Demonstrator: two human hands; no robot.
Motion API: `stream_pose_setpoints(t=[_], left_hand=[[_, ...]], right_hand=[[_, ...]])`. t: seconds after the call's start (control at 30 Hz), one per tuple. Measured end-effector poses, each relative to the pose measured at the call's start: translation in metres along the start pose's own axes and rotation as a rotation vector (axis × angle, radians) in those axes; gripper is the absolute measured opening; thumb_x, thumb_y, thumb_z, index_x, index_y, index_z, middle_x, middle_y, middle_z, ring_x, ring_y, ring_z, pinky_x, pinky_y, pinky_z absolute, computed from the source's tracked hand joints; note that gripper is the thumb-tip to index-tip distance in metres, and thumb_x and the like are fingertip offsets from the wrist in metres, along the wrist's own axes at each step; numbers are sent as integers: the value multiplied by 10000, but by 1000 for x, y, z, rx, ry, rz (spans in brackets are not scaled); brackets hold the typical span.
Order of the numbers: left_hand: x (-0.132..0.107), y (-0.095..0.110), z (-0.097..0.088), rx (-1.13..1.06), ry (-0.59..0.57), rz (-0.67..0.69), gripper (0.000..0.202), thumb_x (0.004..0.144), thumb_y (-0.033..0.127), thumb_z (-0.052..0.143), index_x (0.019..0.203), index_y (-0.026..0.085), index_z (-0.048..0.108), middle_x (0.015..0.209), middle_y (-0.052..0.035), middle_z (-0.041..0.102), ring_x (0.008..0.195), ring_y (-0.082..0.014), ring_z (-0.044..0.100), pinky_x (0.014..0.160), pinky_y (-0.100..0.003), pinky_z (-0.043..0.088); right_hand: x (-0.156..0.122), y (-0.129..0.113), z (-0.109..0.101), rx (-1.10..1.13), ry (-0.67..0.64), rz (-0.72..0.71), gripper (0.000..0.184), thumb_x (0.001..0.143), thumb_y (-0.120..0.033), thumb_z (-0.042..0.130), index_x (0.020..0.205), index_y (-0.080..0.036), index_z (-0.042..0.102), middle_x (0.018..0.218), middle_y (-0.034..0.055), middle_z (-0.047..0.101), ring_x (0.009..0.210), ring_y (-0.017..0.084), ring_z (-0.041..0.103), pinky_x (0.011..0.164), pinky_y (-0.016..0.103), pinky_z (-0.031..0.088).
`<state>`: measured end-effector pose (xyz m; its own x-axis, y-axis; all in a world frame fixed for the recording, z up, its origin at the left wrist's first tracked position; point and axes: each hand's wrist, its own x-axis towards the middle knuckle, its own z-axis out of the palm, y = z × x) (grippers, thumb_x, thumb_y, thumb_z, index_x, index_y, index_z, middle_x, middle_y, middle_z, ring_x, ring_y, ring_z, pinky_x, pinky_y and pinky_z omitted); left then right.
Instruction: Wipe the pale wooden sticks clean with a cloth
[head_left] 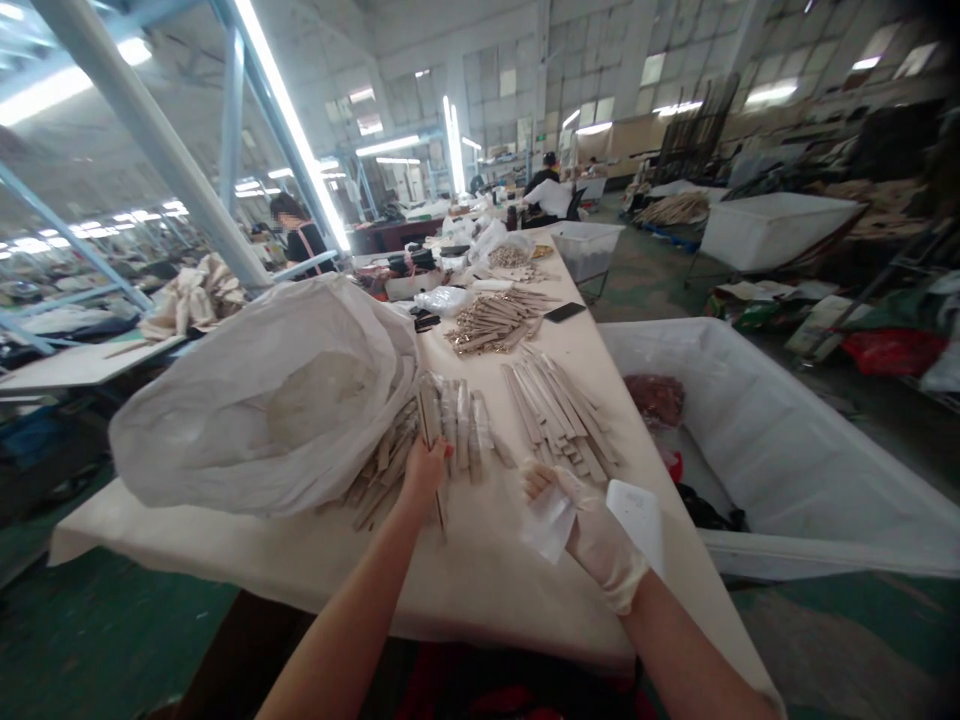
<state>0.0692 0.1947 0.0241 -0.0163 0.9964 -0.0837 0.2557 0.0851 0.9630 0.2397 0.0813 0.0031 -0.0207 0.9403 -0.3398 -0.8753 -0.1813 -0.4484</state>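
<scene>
Bare-skinned, my left hand (426, 474) is closed around long, narrow beige strips (429, 408) that stand out above and below the fist. My right hand (594, 522) wears a pale glove; its fingers are curled on a small sheet of clear plastic (550, 527). Just right of the left hand lie several strips wrapped in clear plastic (466, 425). A fanned stack of flat beige strips (559, 410) lies beyond the right hand. More loose strips (381, 470) spill out beside the large white sack (247, 400). A white pad or block (636, 515) touches the right wrist area.
The cloth-covered table (480, 580) carries a pile of strips with metal ends (495, 322) and a dark flat object (564, 312) farther back. A big white bin (795, 430) stands along its right side. A slanted metal post (150, 130) rises at left. Other people (550, 192) sit farther off.
</scene>
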Motion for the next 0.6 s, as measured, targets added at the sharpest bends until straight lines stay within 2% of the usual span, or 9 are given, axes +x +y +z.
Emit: stream_pose_setpoints(t=[0.07,0.1,0.2,0.23,0.27,0.37,0.47,0.53,0.6], left_hand=[[-21,-2,2,21,-52,2,236,730,381,510,649,177,425,469,67,428,418,-71,419,446,-182,330],[-35,-3,4,30,-118,1,263,732,404,511,637,177,420,441,77,399,383,-61,376,416,-177,300],[-74,-2,15,37,-404,-40,285,723,439,527,687,165,456,422,93,361,343,-43,301,364,-170,229],[-82,0,19,48,-469,-53,271,718,424,534,699,164,461,430,95,356,344,-40,297,359,-169,221],[-88,3,22,68,-493,-60,248,712,396,543,694,164,459,437,96,348,347,-37,296,357,-168,218],[-92,11,27,111,-436,-52,214,702,324,551,640,173,414,443,98,325,356,-30,294,364,-167,222],[-92,18,22,52,-490,-54,227,742,376,510,708,183,395,460,104,349,341,-30,293,350,-164,222],[-96,20,16,12,-562,-59,263,772,439,454,752,186,380,491,94,400,332,-33,318,342,-163,231],[-103,22,10,-3,-589,-83,292,781,475,410,758,186,372,535,74,448,337,-37,360,343,-165,253]], right_hand=[[0,-4,1,-3,22,-13,208,799,-301,539,904,-173,665,978,63,667,916,147,606,851,263,459],[1,-4,1,-8,26,-23,214,799,-312,540,902,-175,666,980,60,669,925,146,603,852,258,456],[4,1,6,-60,-17,-48,217,769,-337,575,898,-187,665,947,46,675,906,153,604,804,258,467],[3,4,8,-97,-50,-54,231,764,-359,578,902,-194,661,921,41,677,877,160,608,763,265,475],[1,8,10,-145,-87,-56,248,764,-386,572,905,-200,656,892,38,676,840,168,610,716,272,478],[-7,14,12,-364,-159,-70,267,736,-431,592,841,-191,645,764,23,655,687,170,589,589,274,446],[-12,11,10,-521,-28,-129,258,628,-400,704,651,-166,599,564,-25,564,507,114,485,493,237,380],[-10,5,7,-454,67,-164,302,603,-411,720,581,-167,543,508,-43,505,458,91,429,466,228,359],[-5,-2,5,-330,88,-156,331,606,-429,713,567,-174,505,496,-48,482,435,84,407,443,225,350]])
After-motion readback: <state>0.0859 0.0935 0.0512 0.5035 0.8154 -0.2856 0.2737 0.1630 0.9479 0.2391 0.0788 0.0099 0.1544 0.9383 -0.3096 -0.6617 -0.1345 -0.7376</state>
